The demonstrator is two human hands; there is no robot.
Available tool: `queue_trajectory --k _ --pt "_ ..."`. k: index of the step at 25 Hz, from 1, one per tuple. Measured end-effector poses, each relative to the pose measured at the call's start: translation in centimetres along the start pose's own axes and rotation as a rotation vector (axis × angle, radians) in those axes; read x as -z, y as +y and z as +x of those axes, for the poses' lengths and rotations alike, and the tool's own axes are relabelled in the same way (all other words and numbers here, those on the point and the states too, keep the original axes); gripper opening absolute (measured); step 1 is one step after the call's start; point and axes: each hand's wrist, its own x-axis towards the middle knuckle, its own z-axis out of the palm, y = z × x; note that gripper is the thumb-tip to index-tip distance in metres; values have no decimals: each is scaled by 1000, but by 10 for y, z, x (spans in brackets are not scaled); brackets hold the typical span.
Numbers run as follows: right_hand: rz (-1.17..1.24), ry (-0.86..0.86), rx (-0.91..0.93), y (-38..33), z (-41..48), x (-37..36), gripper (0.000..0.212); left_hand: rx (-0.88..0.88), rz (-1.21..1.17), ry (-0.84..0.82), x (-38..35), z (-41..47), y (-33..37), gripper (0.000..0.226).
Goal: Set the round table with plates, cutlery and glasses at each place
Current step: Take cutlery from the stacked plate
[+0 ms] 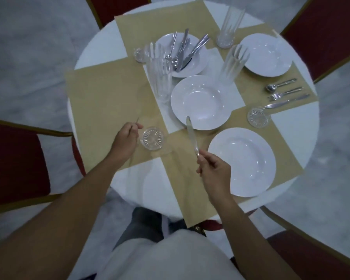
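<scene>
My right hand (214, 174) grips a table knife (191, 134) by its handle, the blade pointing away over the near tan placemat, left of a white plate (242, 161). My left hand (125, 138) pinches a thin piece of cutlery (137, 120) of which only a sliver shows, just left of a glass coaster (152, 138). A second white plate (200, 102) sits at the centre. A far plate (182, 55) holds several loose pieces of cutlery. The right place has a plate (265, 55), spoon (281, 84), fork (285, 93), knife (287, 102) and coaster (258, 117).
Three tall glasses stand upright: one at the far middle (229, 27), one right of centre (233, 63), one left of centre (160, 77). Another coaster (140, 54) lies at the far left. Red chairs (14, 162) ring the round white table (95, 51).
</scene>
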Motion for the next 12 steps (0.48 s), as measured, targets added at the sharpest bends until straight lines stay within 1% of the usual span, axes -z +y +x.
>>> queue_trajectory --k 3,4,7,9,12 --pt "-165 -85 -31 21 -20 5 15 31 -81 20 -16 -51 -7 18" --pt "-211 -111 -22 26 -25 5 17 56 -108 26 -19 -65 -10 16" --pt "-397 -189 38 41 -31 5 10 120 -114 72 -22 -96 -25 18" --pt "-495 -207 45 51 -33 1 10 162 -118 97 -20 -112 -36 19" --pt "-561 -218 32 61 -33 -6 11 190 -145 88 -18 -134 -44 19"
